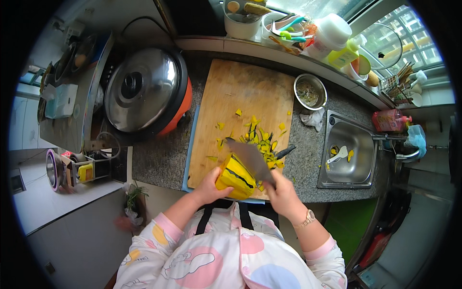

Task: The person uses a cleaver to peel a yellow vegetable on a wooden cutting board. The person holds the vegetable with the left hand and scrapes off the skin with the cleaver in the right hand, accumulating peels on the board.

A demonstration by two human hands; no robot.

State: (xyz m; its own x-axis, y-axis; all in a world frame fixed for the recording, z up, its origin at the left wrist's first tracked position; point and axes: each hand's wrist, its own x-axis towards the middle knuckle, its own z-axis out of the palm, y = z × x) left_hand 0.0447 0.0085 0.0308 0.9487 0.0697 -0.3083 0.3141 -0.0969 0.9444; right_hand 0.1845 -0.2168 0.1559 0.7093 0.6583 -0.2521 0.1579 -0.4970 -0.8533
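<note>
My left hand (213, 187) grips the lower left side of a piece of yellow pumpkin (236, 178), which bears a dark strip of rind. A cleaver (251, 157) is in my right hand (283, 193), its broad, slightly blurred blade lying against the pumpkin's right side. Under both is a wooden cutting board (231, 90). Pumpkin peelings (265, 142) in yellow and dark green are heaped beyond and right of the blade. Among them, at the board's right edge, lies a dark handle (286, 151), perhaps of a peeler or knife.
Left of the board stands a lidded electric pan (144, 90). A metal bowl (310, 92) with scraps and a crumpled white cloth (312, 119) are at the right. Farther right, the steel sink (355, 144) holds a white spoon (338, 154). Utensil holders (242, 21) line the window ledge.
</note>
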